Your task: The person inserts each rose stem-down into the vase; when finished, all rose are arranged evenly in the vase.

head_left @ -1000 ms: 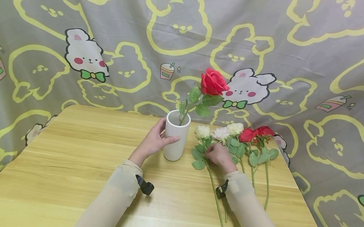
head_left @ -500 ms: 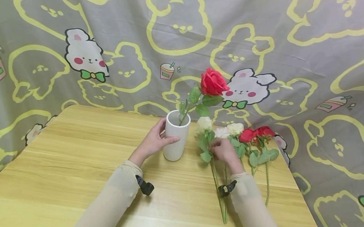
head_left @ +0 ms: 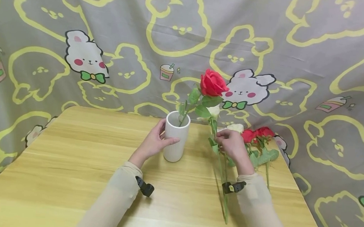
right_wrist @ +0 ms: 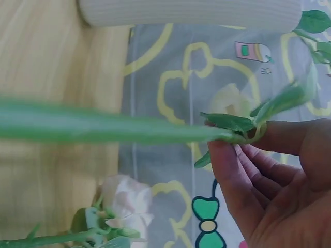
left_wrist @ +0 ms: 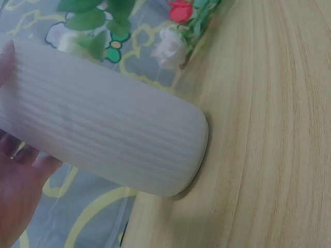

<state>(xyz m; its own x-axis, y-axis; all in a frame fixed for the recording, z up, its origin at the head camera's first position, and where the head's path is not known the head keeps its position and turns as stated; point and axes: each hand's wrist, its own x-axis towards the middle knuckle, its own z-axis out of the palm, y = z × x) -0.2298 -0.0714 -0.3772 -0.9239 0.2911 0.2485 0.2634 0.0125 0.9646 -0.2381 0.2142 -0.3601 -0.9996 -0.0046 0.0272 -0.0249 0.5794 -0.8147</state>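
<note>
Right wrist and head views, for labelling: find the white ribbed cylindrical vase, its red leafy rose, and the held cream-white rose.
White ribbed cylindrical vase (head_left: 178, 132): head view, outer wall.
Red leafy rose (head_left: 213, 83): head view, bloom.
Cream-white rose (right_wrist: 119, 126): right wrist view, green stem.

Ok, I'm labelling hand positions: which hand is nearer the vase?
Left. The left hand holds the vase around its side; the right hand is apart from it, off to its right, pinching the stem of a white rose.

No legible text, no labels (nor numbers)
</note>
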